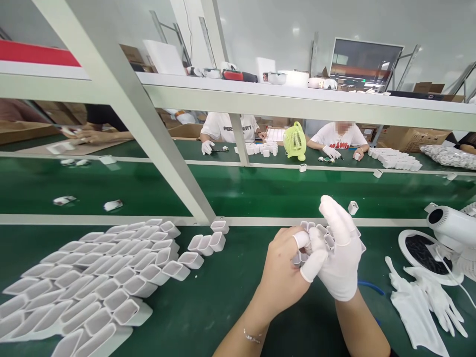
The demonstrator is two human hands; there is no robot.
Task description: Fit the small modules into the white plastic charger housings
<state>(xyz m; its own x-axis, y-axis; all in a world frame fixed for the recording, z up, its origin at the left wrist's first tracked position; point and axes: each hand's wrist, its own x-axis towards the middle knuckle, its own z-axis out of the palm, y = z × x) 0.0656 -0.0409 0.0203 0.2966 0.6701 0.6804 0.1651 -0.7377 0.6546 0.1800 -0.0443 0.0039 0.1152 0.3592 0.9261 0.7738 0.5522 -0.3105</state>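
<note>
My left hand (pixel 284 270) is bare, with white finger cots on its thumb and index finger. Its fingertips close against a bent finger of my right hand (pixel 340 258), pinching the white glove (pixel 344 275) there; whether anything small sits between them is hidden. On the gloved right hand, the longer fingers stretch upward and stand apart from the pinch. Directly behind both hands is a cluster of white rectangular plastic sleeves (pixel 329 241), partly covered by them.
Many white hollow sleeves (pixel 92 277) stand packed at left. Spare gloves (pixel 420 302) and a white fan (pixel 442 238) lie at right. A slanted metal post (pixel 148 124) crosses in front. Beyond the green conveyor (pixel 260 188), co-workers sit near a yellow-green fan (pixel 295 141).
</note>
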